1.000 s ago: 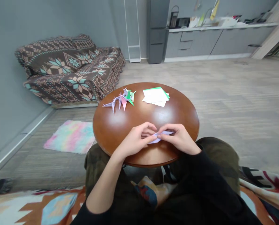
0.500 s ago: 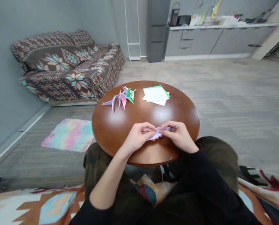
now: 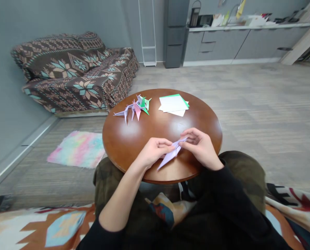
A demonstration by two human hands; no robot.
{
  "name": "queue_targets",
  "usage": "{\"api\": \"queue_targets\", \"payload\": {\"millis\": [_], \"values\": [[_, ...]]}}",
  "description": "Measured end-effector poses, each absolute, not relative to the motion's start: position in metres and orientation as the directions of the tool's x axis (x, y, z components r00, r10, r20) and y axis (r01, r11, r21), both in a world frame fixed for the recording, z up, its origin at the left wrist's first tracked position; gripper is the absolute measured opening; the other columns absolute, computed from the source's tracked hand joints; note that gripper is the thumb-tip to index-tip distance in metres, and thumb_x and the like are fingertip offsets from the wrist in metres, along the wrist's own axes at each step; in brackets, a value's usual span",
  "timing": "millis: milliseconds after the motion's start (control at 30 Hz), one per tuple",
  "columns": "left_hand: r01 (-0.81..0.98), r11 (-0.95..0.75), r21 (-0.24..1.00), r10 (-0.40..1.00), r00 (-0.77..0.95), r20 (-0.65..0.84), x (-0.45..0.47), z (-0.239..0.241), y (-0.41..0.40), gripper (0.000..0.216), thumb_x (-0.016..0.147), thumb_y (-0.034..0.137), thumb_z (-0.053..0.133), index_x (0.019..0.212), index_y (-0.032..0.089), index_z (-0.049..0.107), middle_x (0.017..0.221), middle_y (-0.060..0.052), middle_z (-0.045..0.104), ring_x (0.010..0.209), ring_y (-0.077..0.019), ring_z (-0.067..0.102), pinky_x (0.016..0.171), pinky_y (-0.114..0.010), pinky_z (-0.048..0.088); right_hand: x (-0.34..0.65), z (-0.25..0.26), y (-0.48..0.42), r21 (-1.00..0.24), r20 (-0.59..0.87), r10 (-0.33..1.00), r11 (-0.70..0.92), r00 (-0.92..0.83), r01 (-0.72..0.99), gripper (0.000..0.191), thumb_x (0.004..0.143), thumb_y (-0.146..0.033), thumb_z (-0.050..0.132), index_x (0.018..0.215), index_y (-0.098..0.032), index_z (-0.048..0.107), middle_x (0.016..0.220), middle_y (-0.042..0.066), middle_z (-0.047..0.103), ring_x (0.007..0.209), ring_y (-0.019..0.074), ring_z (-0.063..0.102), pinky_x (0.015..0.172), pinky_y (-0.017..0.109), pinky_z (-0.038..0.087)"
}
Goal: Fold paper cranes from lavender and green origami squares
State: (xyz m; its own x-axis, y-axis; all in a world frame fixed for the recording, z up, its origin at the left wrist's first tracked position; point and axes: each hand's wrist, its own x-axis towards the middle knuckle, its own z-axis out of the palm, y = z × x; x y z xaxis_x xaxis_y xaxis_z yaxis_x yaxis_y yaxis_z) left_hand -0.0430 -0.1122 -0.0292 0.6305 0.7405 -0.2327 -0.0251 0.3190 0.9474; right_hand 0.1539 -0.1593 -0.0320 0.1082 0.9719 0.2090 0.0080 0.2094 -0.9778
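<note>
While the person sits at the round wooden surface (image 3: 123, 139), both hands meet above its near edge on a narrow, folded strip of lilac paper (image 3: 168, 159).

Left hand (image 3: 152, 152): fingers curled closed, with thumb and fingertips pinching the strip about its middle. Right hand (image 3: 201, 146): thumb and forefinger closed on the upper, far tip, the remaining fingers loosely spread. The strip slants from the right hand's pinch down toward the person, and its lower point is free. Whether any part rests on the wood cannot be told.

Handling, as judged: the lilac paper is very light and thin, and only its layered creases give it stiffness. It should hold its pointed shape under a gentle pinch. It would likely crush or tear at the tips if squeezed hard or pulled apart. It looks dry and matt, not slippery. The best hold appears to be the thick, many-layered middle, flat between the finger pads, with the fine points touched only by fingertip.

Elsewhere on the surface: a cluster of folded paper figures (image 3: 135, 109) in lilac, pink and green lies at the far left. Near it on the far side is a stack of square sheets (image 3: 173, 103), white uppermost with green beneath. Both lie well apart from the hands.

Beyond: a sofa (image 3: 74, 74) under a patterned throw stands against the wall, and a pastel rug (image 3: 77, 149) lies on the floor.
</note>
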Motion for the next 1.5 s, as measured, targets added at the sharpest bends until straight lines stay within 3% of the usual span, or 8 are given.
{"api": "queue_targets", "payload": {"millis": [167, 267, 333, 467, 633, 1000, 1333, 1500], "values": [[-0.032, 0.392, 0.919, 0.718, 0.635, -0.284, -0.042, -0.028, -0.114, 0.033, 0.067, 0.036, 0.09, 0.087, 0.013, 0.077, 0.079, -0.009, 0.078, 0.069, -0.0178, 0.072, 0.067, -0.027, 0.053, 0.155, -0.032, -0.157, -0.981, 0.172, 0.967, 0.186, 0.188, -0.062, 0.019, 0.079, -0.033, 0.079, 0.087, -0.019, 0.069, 0.08, 0.004, 0.077, 0.072, 0.018, 0.073, 0.072, 0.033, 0.062], [-0.085, 0.375, 0.923, 0.773, 0.579, -0.261, -0.038, -0.026, -0.116, 0.031, 0.067, 0.034, 0.09, 0.086, 0.013, 0.077, 0.08, -0.007, 0.077, 0.069, -0.0158, 0.071, 0.068, -0.027, 0.054, 0.152, -0.033, -0.156, -0.961, 0.131, 0.958, 0.186, 0.257, -0.205, 0.027, 0.081, -0.039, 0.078, 0.099, -0.021, 0.068, 0.091, 0.004, 0.077, 0.077, 0.0189, 0.074, 0.07, 0.034, 0.064], [-0.166, 0.365, 0.916, 0.811, 0.54, -0.225, -0.034, -0.026, -0.119, 0.029, 0.068, 0.032, 0.089, 0.086, 0.013, 0.077, 0.081, -0.006, 0.077, 0.071, -0.0147, 0.071, 0.073, -0.028, 0.056, 0.149, -0.033, -0.157, -0.958, 0.102, 0.974, 0.151, 0.203, -0.243, 0.031, 0.081, -0.04, 0.078, 0.103, -0.022, 0.068, 0.09, 0.003, 0.076, 0.077, 0.0183, 0.073, 0.067, 0.033, 0.063], [-0.283, 0.355, 0.891, 0.833, 0.528, -0.164, -0.028, -0.027, -0.124, 0.027, 0.071, 0.032, 0.088, 0.087, 0.013, 0.077, 0.082, -0.006, 0.077, 0.076, -0.0158, 0.072, 0.083, -0.03, 0.056, 0.146, -0.031, -0.162, -0.988, 0.114, 0.992, 0.118, 0.045, -0.101, 0.021, 0.085, -0.038, 0.076, 0.085, -0.018, 0.071, 0.073, 0.001, 0.072, 0.065, 0.0145, 0.068, 0.065, 0.028, 0.06], [-0.3, 0.341, 0.891, 0.838, 0.526, -0.143, -0.025, -0.028, -0.126, 0.029, 0.071, 0.034, 0.088, 0.089, 0.014, 0.077, 0.08, -0.006, 0.076, 0.073, -0.0161, 0.071, 0.075, -0.028, 0.054, 0.143, -0.025, -0.166, -0.978, 0.204, 0.973, 0.198, 0.106, 0.068, 0.018, 0.087, -0.035, 0.073, 0.079, -0.019, 0.069, 0.066, 0.0, 0.068, 0.061, 0.0154, 0.066, 0.061, 0.028, 0.056], [-0.353, 0.38, 0.855, 0.852, 0.494, -0.175, -0.018, -0.025, -0.13, 0.029, 0.066, 0.03, 0.092, 0.082, 0.012, 0.076, 0.077, -0.003, 0.073, 0.07, -0.0116, 0.068, 0.072, -0.024, 0.055, 0.14, -0.029, -0.169, -0.963, 0.235, 0.953, 0.201, 0.192, 0.18, 0.016, 0.085, -0.031, 0.072, 0.078, -0.018, 0.066, 0.069, 0.002, 0.068, 0.06, 0.0166, 0.065, 0.057, 0.028, 0.051], [-0.332, 0.312, 0.89, 0.886, 0.441, -0.146, -0.016, -0.027, -0.133, 0.021, 0.069, 0.026, 0.089, 0.078, 0.012, 0.076, 0.074, -0.003, 0.073, 0.066, -0.011, 0.065, 0.069, -0.023, 0.051, 0.135, -0.023, -0.174, -0.97, 0.215, 0.957, 0.187, 0.195, 0.155, 0.011, 0.083, -0.024, 0.071, 0.076, -0.018, 0.065, 0.066, 0.001, 0.068, 0.058, 0.0164, 0.066, 0.056, 0.028, 0.052], [-0.245, 0.343, 0.907, 0.806, 0.572, -0.151, -0.027, -0.022, -0.131, 0.021, 0.074, 0.029, 0.085, 0.079, 0.012, 0.074, 0.074, -0.004, 0.073, 0.066, -0.013, 0.066, 0.067, -0.024, 0.049, 0.138, -0.019, -0.172, -0.986, 0.164, 0.98, 0.162, 0.109, 0.026, 0.01, 0.082, -0.025, 0.072, 0.079, -0.017, 0.067, 0.061, -0.002, 0.066, 0.053, 0.0126, 0.061, 0.053, 0.025, 0.051]]}}
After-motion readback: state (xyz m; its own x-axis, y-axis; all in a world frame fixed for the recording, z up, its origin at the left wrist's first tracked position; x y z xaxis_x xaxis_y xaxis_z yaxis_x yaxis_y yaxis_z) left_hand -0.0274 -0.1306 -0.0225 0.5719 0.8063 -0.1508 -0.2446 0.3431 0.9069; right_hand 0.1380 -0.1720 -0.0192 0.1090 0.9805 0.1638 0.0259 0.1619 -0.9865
